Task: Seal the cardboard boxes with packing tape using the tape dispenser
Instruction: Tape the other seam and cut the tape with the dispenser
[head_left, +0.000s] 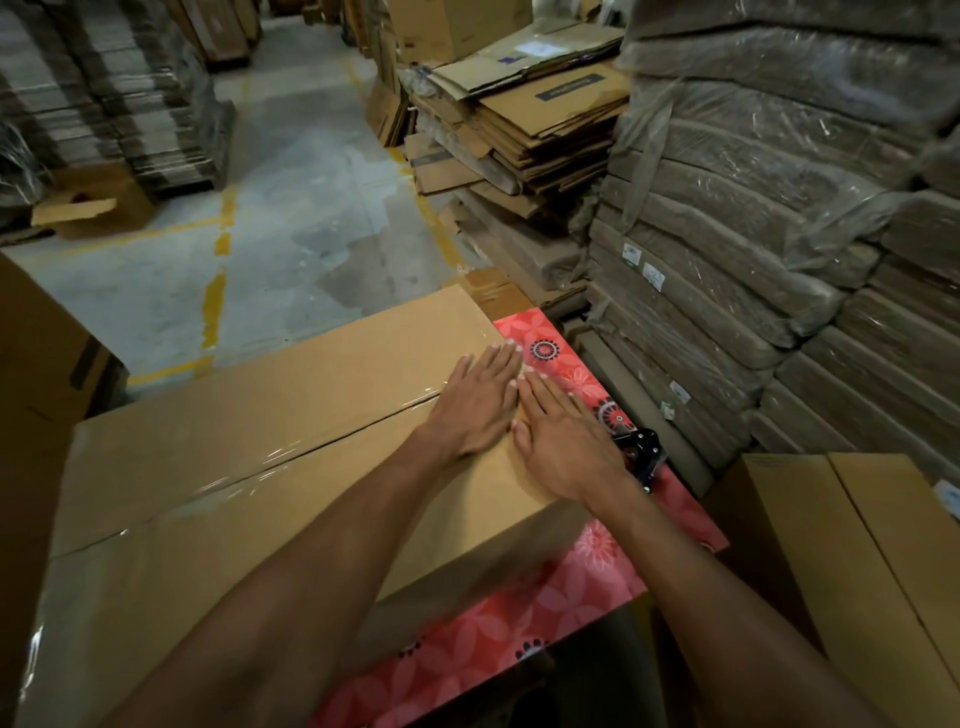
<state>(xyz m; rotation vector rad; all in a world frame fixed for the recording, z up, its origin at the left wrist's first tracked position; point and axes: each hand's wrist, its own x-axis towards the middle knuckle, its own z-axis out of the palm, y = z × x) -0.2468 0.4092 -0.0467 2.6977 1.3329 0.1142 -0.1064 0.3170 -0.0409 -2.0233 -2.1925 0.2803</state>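
A large brown cardboard box (249, 447) lies on a table covered with a red flowered cloth (524, 618). Clear packing tape (249, 475) runs along its centre seam. My left hand (478, 400) and my right hand (558, 441) lie flat side by side on the right end of the box top, fingers straight, pressing near the seam's end. A black tape dispenser (641, 452) rests on the cloth just right of my right hand, partly hidden by it.
Another closed cardboard box (852, 561) stands at the right. Wrapped bundles of flat cardboard (753, 218) are stacked behind it, loose flattened boxes (540, 114) further back. A brown box (36, 358) stands at the left. Grey floor with yellow lines (215, 306) lies beyond.
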